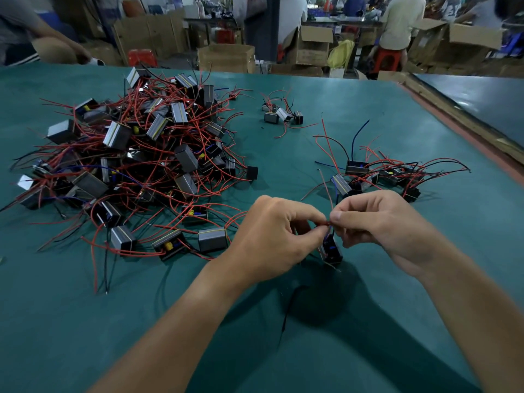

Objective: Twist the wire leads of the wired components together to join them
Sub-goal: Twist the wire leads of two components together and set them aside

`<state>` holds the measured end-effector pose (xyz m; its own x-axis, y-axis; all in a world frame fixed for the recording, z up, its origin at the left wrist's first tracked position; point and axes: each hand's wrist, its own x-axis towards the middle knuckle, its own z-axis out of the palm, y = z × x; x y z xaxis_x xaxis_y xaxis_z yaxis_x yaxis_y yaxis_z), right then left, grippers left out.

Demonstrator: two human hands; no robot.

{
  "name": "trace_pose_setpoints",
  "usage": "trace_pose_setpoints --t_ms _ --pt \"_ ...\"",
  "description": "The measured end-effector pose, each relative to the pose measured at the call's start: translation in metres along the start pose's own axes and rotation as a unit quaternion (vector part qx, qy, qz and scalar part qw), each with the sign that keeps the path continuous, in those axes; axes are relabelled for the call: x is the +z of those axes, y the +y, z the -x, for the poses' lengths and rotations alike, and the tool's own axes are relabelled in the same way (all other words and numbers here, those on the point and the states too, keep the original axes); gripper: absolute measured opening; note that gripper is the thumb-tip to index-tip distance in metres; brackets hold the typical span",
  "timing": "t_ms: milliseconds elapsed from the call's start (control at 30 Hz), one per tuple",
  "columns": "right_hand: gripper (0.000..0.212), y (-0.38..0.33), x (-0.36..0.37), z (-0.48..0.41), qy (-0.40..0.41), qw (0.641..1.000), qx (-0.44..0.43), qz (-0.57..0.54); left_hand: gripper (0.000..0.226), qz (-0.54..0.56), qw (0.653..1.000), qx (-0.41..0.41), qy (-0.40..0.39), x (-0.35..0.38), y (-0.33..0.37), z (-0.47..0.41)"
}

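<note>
Close up, the left hand (269, 236) and right hand (380, 222) pinch the red wire leads (327, 222) with their fingers, over the desk (283, 350). One black component (331, 249) sits just below. Loose fingers could let the leads slip apart.

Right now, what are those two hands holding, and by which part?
The left hand and right hand each pinch the red wire leads, where they meet between the hands; the small black component hangs below.
</note>
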<state>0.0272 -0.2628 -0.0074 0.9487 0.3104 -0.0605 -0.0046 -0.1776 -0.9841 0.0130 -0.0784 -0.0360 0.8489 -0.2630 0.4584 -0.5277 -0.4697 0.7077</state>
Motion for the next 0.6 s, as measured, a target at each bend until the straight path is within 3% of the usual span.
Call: trace_pose_setpoints --t_ms 200,433,600 --pt "0.026 0.002 -0.002 0.0 0.003 1.0 -0.015 0.012 0.011 0.075 0.995 -0.057 -0.034 0.002 0.0 -0.002" --pt "0.025 0.009 0.003 -0.002 0.093 0.96 -0.199 0.174 0.015 0.172 0.972 -0.149 -0.05 0.001 0.001 -0.005" --pt "0.008 0.005 0.001 0.004 0.073 0.948 -0.246 0.187 0.015 0.225 0.952 -0.201 -0.053 -0.003 0.007 -0.007"
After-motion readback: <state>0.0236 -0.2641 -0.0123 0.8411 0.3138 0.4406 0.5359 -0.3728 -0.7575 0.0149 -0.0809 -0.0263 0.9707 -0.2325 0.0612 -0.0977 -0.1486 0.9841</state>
